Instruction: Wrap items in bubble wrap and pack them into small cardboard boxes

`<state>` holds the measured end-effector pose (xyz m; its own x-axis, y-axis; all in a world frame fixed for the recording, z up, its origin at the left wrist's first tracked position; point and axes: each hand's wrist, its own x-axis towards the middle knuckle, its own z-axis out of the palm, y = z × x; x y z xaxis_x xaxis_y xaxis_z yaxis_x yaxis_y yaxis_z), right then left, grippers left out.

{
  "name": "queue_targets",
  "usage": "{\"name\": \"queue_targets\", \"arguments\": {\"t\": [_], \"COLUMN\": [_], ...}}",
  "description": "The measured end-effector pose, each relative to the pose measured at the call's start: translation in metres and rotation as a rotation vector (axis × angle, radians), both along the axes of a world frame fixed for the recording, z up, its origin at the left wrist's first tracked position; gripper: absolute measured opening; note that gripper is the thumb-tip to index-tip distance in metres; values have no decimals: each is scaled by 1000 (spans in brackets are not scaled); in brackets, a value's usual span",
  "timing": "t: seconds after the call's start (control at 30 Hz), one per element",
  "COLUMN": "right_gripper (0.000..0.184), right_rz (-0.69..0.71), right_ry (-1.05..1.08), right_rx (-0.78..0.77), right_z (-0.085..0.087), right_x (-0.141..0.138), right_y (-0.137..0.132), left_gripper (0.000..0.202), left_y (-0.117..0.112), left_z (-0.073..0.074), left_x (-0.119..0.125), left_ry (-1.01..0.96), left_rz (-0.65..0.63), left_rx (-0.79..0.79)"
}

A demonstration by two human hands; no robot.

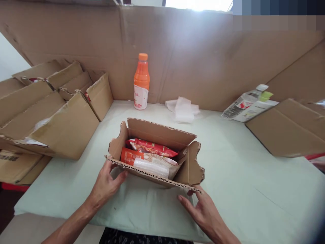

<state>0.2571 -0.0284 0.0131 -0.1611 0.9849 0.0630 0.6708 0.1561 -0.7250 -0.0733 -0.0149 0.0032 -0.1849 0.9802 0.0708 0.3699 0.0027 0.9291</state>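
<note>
A small open cardboard box [188, 169] stands in the middle of the pale green table [241, 176]. Inside lie red and orange snack packets [149, 148] and a clear white packet [151, 167]. My left hand [106, 183] rests at the box's near left corner, with the thumb and fingers touching the front flap. At the near right corner my right hand [203, 210] lies under the front flap's edge, fingers spread apart. Neither hand holds a loose item.
An orange drink bottle [141, 81] stands at the back by the cardboard wall [203, 61]. White folded tissues [182, 109] lie near it. Large open cartons [61, 115] fill the left side. At right lie a clear bottle [243, 101] and a flat cardboard sheet [286, 128].
</note>
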Motion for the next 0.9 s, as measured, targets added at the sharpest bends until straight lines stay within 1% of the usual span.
{"name": "queue_targets", "arguments": {"t": [0.03,0.1,0.17,0.2,0.23,0.3,0.33,0.37,0.43,0.47,0.53,0.57,0.63,0.73,0.8,0.9], "right_gripper": [25,24,26,28,28,26,27,32,46,53,64,68,76,85,88,91], "right_rz": [-7,-23,-25,-13,8,67,97,125,152,165,194,216,265,326,349,370], "right_ry": [17,37,33,26,23,48,88,141,272,297,326,328,333,324,312,291], "right_rx": [0,-8,-21,-28,-31,-26,-24,-20,-32,-28,-20,-15,-12,-7,2,26], "right_z": [-3,-3,0,2,4,7,7,7,4,1,-8,-14,-27,-42,-47,-50], "right_x": [-8,-18,-22,-25,-29,-44,-56,-71,-108,-128,-165,-181,-206,-229,-239,-252], "right_y": [0,6,23,37,54,98,123,150,201,223,256,267,280,294,306,326], "left_gripper": [46,43,41,42,45,53,58,63,70,72,75,77,79,83,85,87], "left_y": [-1,-8,-20,-26,-31,-35,-33,-27,-7,7,39,55,85,122,141,164], "left_z": [2,1,-6,-11,-15,-23,-26,-27,-28,-28,-28,-28,-30,-32,-34,-37], "left_x": [4,9,12,13,13,12,11,11,9,7,4,2,-2,-8,-13,-22], "left_ry": [-12,-23,-31,-41,-58,-109,-138,-161,-177,-173,-160,-161,-171,-171,-163,-164], "left_rz": [10,55,101,125,147,169,167,157,137,134,145,155,170,147,131,146], "left_rx": [-1,17,35,43,47,66,80,94,117,124,129,132,147,174,182,188]}}
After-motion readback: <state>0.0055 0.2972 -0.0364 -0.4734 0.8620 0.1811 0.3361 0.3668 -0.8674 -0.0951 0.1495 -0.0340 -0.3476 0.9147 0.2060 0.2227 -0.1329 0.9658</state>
